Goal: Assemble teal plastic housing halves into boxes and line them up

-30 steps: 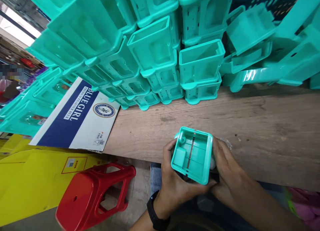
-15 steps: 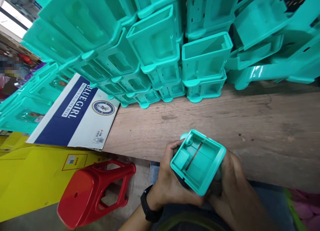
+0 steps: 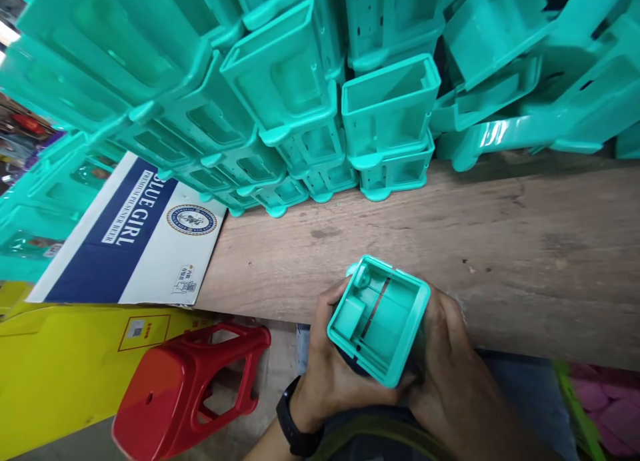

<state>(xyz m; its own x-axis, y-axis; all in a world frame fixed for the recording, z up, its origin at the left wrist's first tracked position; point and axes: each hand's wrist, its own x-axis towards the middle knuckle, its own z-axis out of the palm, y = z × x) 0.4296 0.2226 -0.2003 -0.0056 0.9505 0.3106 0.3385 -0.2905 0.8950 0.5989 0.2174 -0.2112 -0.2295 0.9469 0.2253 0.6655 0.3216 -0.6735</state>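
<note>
A teal plastic box-shaped housing (image 3: 395, 324) is held between both hands in front of my body, its hollow end facing up at the camera. Inside it I see a thin reddish-brown slit and a small raised block. My left hand (image 3: 333, 368), with a black band on the wrist, wraps round its left and lower side. Against the right side presses my right hand (image 3: 445, 361), its fingers curled and partly hidden behind the housing. Stacks of similar teal housings (image 3: 387, 114) stand at the back of the wooden table (image 3: 500, 248).
A white and blue carton (image 3: 150, 241) lies at the table's left end. Below it are a yellow box (image 3: 75, 361) and a red stool (image 3: 155, 394). Loose teal parts (image 3: 500, 81) are piled at the back right. Pink items (image 3: 600, 401) show at lower right.
The view has shifted slightly, so the housing and hands appear a little further left. Both hands keep their hold on the housing.
</note>
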